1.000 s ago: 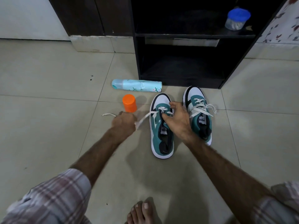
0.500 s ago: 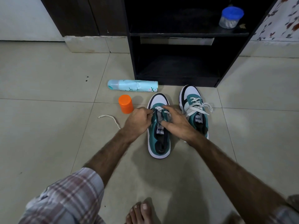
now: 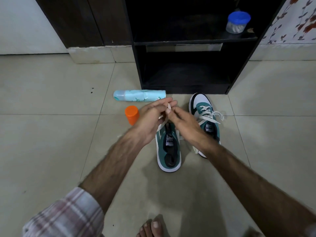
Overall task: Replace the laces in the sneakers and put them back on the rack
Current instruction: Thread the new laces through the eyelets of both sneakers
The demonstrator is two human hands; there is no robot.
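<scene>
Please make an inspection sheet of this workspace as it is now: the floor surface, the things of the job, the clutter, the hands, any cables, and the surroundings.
Surface: pale tiled floor, a few dark specks.
Job's things: left sneaker not fully laced, its white lace lifted up; right sneaker laced and tied; both stand before the dark rack.
Clutter: light blue spray can lying on its side; orange cap upright beside it.
Hands: left hand and right hand both pinch the lace above the left sneaker.
Cables: nothing seen.
Surroundings: blue-lidded jar on the rack's upper shelf; floral wall at right; bare toes at the bottom edge.
</scene>
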